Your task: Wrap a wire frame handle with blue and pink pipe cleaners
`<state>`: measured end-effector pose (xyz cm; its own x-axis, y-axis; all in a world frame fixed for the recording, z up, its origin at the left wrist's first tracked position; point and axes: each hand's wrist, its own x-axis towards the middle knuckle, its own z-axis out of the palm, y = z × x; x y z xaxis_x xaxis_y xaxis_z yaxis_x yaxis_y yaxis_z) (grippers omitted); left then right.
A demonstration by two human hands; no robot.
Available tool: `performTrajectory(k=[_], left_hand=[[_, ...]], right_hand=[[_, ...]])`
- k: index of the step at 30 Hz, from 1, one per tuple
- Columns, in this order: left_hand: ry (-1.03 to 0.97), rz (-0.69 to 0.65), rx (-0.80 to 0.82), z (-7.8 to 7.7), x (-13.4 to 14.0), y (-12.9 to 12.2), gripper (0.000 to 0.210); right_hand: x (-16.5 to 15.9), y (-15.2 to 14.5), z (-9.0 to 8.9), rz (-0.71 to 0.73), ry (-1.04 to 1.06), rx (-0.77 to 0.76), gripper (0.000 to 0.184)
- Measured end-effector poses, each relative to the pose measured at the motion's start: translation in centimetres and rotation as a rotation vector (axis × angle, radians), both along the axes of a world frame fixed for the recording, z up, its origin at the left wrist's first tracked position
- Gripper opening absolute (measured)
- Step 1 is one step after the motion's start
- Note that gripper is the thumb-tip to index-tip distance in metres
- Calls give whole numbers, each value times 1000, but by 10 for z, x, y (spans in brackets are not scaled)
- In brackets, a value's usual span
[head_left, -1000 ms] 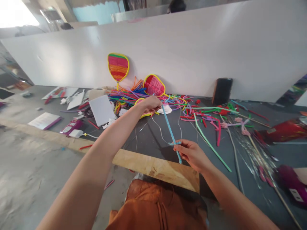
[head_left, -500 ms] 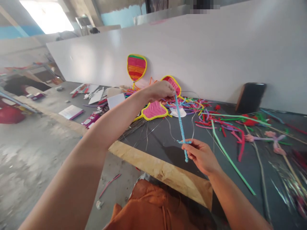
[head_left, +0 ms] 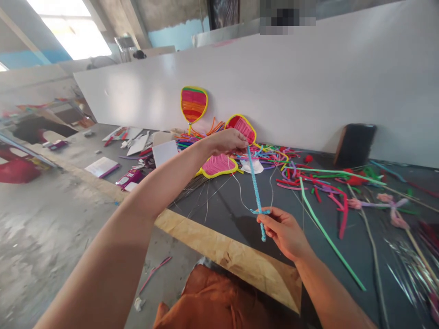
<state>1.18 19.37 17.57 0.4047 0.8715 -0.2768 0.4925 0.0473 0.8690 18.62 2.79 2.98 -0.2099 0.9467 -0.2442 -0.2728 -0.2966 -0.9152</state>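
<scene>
A twisted light-blue pipe cleaner stick (head_left: 254, 183) with a short crosspiece near its lower end is stretched between my two hands, sword-shaped and slightly tilted. My left hand (head_left: 233, 140) is closed in a pinch at its upper end. Lower down, my right hand (head_left: 283, 228) pinches it at the crosspiece (head_left: 260, 211), with a short twisted tail hanging below the fingers. Thin wires (head_left: 236, 185) show on both sides of the stick. Behind it on the table lies a pink fan shape with a yellow edge (head_left: 219, 167), partly covered by my left arm.
Loose pipe cleaners (head_left: 322, 187) are strewn over the dark table (head_left: 233, 214), among them a long mint-green one (head_left: 325, 237). A phone (head_left: 355, 145) leans against the white board (head_left: 291, 82). A striped fan shape (head_left: 194, 105) stands at the back. Purple packets (head_left: 132, 176) lie left.
The whole scene has shifted slightly down in view as the camera moved. Both hands keep their hold on the light-blue pipe cleaner stick.
</scene>
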Motion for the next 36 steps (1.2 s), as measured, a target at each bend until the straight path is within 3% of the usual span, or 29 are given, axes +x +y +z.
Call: performTrajectory(k=[11, 19, 23, 27, 30, 33, 36], left_hand=[[-107, 47, -118, -10, -2, 11, 16], [-143, 56, -90, -11, -2, 7, 11], [-291, 158, -43, -18, -4, 5, 13], [-547, 388, 31, -43, -8, -12, 12], [-713, 421, -85, -76, -2, -44, 14], [-704, 280, -337, -110, 13, -81, 25], [-737, 88, -474, -133, 32, -107, 32]], right_hand=[[-2, 1, -3, -6, 63, -34, 28], [-3, 2, -5, -35, 92, -45, 25], [0, 4, -4, -81, 121, -58, 26], [5, 8, -1, -166, 163, -48, 25], [10, 12, 2, -248, 216, -31, 24], [13, 16, 2, -293, 259, -31, 23], [15, 18, 1, -311, 278, -42, 23]])
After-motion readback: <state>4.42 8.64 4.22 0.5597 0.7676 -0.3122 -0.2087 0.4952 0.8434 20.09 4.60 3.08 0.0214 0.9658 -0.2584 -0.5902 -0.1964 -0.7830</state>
